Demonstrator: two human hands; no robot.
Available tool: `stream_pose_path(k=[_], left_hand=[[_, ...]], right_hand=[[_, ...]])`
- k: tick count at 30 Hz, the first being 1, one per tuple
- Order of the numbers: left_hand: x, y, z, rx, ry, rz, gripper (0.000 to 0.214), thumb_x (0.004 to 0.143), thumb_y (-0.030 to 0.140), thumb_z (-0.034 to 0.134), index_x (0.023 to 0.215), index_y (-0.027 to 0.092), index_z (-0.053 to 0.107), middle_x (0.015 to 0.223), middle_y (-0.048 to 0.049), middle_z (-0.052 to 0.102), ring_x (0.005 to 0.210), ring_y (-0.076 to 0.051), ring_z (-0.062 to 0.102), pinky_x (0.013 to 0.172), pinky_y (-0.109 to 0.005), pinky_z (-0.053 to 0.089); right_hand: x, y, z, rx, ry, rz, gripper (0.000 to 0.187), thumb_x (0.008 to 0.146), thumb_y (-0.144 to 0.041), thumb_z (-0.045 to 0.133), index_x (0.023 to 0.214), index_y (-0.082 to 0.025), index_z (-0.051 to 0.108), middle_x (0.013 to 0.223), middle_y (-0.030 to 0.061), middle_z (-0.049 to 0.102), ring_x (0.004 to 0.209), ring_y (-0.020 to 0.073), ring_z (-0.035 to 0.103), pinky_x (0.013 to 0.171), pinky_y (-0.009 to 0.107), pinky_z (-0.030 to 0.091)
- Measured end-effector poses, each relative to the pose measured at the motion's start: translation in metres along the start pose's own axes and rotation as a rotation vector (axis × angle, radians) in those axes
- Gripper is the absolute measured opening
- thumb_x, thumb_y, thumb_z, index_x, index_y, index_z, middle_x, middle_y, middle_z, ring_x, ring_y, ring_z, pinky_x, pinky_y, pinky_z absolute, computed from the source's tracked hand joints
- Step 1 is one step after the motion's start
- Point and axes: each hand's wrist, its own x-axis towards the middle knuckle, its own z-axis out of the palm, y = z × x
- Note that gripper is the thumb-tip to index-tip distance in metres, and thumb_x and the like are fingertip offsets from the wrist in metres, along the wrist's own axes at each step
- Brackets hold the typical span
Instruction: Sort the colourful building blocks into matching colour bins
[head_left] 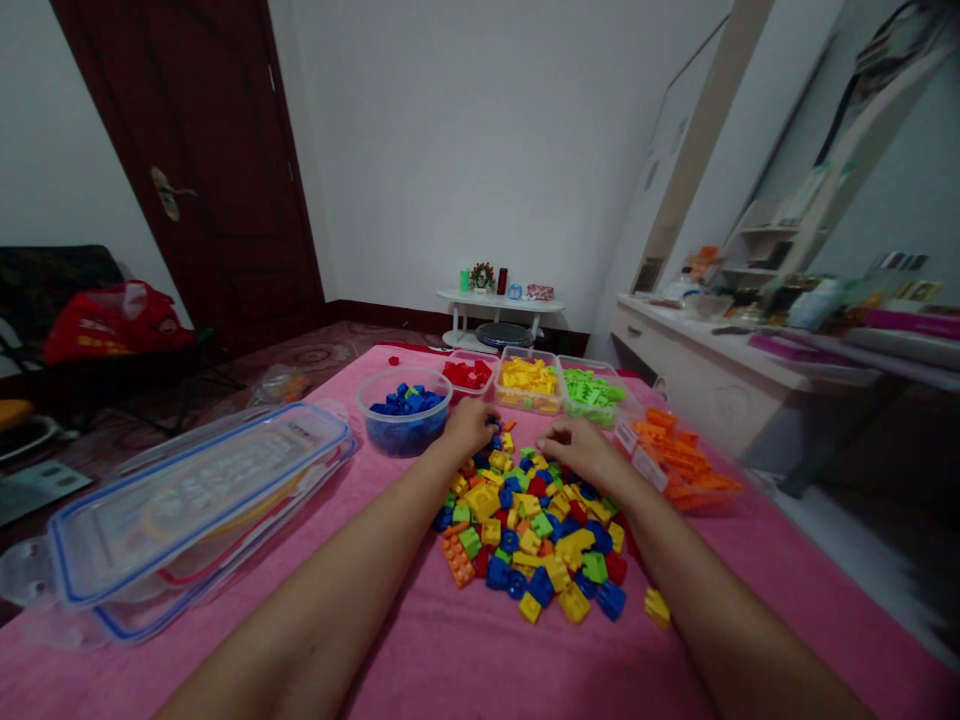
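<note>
A loose pile of mixed toy building bricks (532,520) in yellow, blue, green, red and orange lies on the pink cloth. My left hand (469,428) is at the far left edge of the pile, its fingers closed around a small blue brick (493,424), partly hidden. Over the far right side of the pile, my right hand (576,444) has its fingers curled together; what they hold, if anything, is hidden. Left of my left hand stands a round clear tub of blue bricks (407,402).
Behind the pile stand clear boxes of red bricks (466,375), yellow bricks (529,377) and green bricks (592,388). A box of orange bricks (679,460) is at the right. Stacked clear lids (202,500) lie left on the pink cloth (450,660). One red brick (394,360) lies apart.
</note>
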Motion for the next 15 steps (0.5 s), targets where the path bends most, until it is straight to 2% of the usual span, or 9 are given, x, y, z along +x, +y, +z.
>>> stream_pose_path(k=[3,5,7,10,12,15], left_hand=[[-0.001,0.002,-0.007,-0.173,0.052,-0.012,0.027,0.07,0.025,0.064,0.095,0.02,0.072,0.09,-0.0058,0.071,0.087,-0.02,0.062,0.081,-0.031,0.046],[-0.002,0.008,-0.015,-0.426,0.028,-0.044,0.024,0.069,0.025,0.064,0.091,0.017,0.072,0.088,-0.0062,0.071,0.083,-0.019,0.063,0.079,-0.03,0.048],[-0.003,0.018,-0.026,-0.8,-0.072,-0.106,0.025,0.07,0.027,0.064,0.091,0.013,0.069,0.085,-0.0066,0.07,0.077,-0.016,0.064,0.078,-0.029,0.049],[-0.007,0.032,-0.042,-1.29,-0.234,-0.235,0.027,0.075,0.032,0.061,0.094,0.014,0.064,0.082,-0.0049,0.069,0.072,-0.013,0.064,0.077,-0.03,0.052],[-0.01,0.04,-0.052,-1.428,-0.342,-0.32,0.02,0.078,0.029,0.055,0.091,0.015,0.063,0.082,-0.0042,0.068,0.071,-0.011,0.064,0.078,-0.03,0.053],[-0.012,0.046,-0.066,-1.402,-0.411,-0.34,0.02,0.079,0.028,0.051,0.088,0.015,0.062,0.084,-0.0057,0.068,0.073,-0.011,0.064,0.078,-0.027,0.053]], right_hand=[[-0.002,-0.007,-0.001,-0.023,-0.008,-0.006,0.017,0.069,-0.024,0.054,0.061,-0.013,0.064,0.058,0.0025,0.062,0.053,0.0116,0.052,0.05,0.022,0.037],[-0.003,-0.01,-0.001,-0.026,-0.007,-0.01,0.017,0.07,-0.024,0.053,0.062,-0.014,0.064,0.059,0.0023,0.063,0.054,0.0117,0.052,0.05,0.022,0.037],[-0.002,-0.01,-0.002,-0.01,-0.003,-0.018,0.017,0.071,-0.025,0.054,0.062,-0.014,0.064,0.059,0.0021,0.063,0.055,0.0123,0.054,0.05,0.022,0.039],[-0.001,-0.01,0.0,0.103,0.05,-0.015,0.013,0.07,-0.026,0.057,0.07,-0.014,0.064,0.066,0.003,0.065,0.059,0.0137,0.058,0.054,0.023,0.044],[0.0,-0.012,0.002,0.224,0.094,0.004,0.017,0.069,-0.026,0.059,0.081,-0.015,0.063,0.078,0.005,0.068,0.064,0.0147,0.061,0.058,0.024,0.048],[0.0,-0.016,0.001,0.312,0.131,-0.004,0.023,0.069,-0.027,0.062,0.088,-0.015,0.062,0.089,0.0071,0.068,0.07,0.016,0.064,0.064,0.027,0.052]])
